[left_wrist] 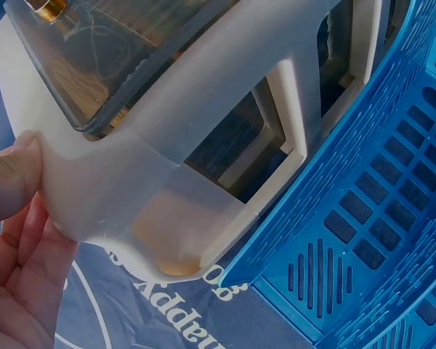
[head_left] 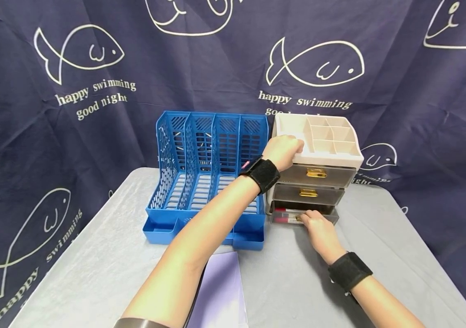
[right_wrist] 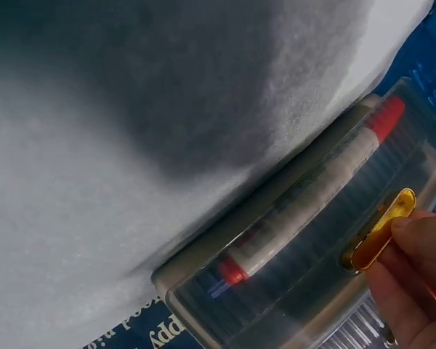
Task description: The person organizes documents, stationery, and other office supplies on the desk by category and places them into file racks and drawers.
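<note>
A cream desk organizer (head_left: 331, 160) stands at the back right, with smoky drawers below a divided top tray. My left hand (head_left: 284, 151) grips the upper edge of its top; the left wrist view shows the thumb on one side and the fingers on the other. My right hand (head_left: 321, 234) pinches the gold handle (right_wrist: 378, 231) of the bottom drawer (right_wrist: 291, 323) between thumb and fingers. This drawer stands partly pulled out, while the two above it are closed. Inside lies a marker (right_wrist: 312, 193) with a white barrel and red ends.
A blue file rack (head_left: 204, 214) with upright dividers and small front trays stands close against the organizer's left side. A light purple sheet or folder (head_left: 220, 291) lies on the grey-covered table (head_left: 286, 282), partly under my left forearm. Behind hangs a dark blue cloth (head_left: 216, 82).
</note>
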`<state>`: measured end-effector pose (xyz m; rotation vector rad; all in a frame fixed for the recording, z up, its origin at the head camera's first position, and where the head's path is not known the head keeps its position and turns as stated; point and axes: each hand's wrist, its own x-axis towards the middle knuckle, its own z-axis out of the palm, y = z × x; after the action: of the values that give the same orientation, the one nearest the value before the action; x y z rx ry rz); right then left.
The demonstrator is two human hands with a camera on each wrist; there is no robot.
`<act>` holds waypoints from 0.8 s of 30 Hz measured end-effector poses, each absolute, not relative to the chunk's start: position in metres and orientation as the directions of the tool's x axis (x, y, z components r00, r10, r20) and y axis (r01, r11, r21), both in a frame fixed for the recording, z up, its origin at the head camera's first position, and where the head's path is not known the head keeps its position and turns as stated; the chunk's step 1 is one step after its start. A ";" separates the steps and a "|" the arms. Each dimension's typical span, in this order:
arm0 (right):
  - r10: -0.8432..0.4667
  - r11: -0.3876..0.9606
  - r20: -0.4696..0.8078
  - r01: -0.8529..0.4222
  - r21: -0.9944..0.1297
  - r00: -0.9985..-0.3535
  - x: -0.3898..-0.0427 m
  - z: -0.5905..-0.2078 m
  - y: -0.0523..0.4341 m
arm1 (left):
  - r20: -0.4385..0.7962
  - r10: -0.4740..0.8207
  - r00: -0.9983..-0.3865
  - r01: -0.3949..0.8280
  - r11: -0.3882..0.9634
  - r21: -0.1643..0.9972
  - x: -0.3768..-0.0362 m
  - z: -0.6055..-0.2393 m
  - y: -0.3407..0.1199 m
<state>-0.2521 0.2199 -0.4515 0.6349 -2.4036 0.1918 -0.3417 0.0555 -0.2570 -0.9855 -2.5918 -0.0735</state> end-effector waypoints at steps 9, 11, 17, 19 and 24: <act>-0.390 0.871 0.619 -0.491 0.009 -0.682 -0.262 -0.454 0.220 | 0.354 0.632 -0.690 0.646 0.758 -0.093 -0.340 -0.257 0.055; -0.385 0.875 0.615 -0.484 0.006 -0.688 -0.263 -0.454 0.220 | 0.351 0.632 -0.691 0.646 0.758 -0.093 -0.340 -0.257 0.056; -0.384 0.881 0.592 -0.473 0.006 -0.709 -0.266 -0.452 0.220 | 0.344 0.629 -0.697 0.643 0.761 -0.089 -0.340 -0.257 0.056; -0.385 0.883 0.582 -0.469 0.006 -0.717 -0.267 -0.452 0.220 | 0.345 0.629 -0.697 0.642 0.762 -0.092 -0.340 -0.257 0.056; -0.373 0.890 0.568 -0.456 -0.005 -0.734 -0.269 -0.452 0.219 | 0.342 0.628 -0.699 0.639 0.763 -0.094 -0.339 -0.256 0.057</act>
<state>-0.2692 0.2190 -0.4516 0.5955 -2.4785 0.1924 -0.3391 0.0569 -0.2563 -0.9717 -2.6046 -0.0460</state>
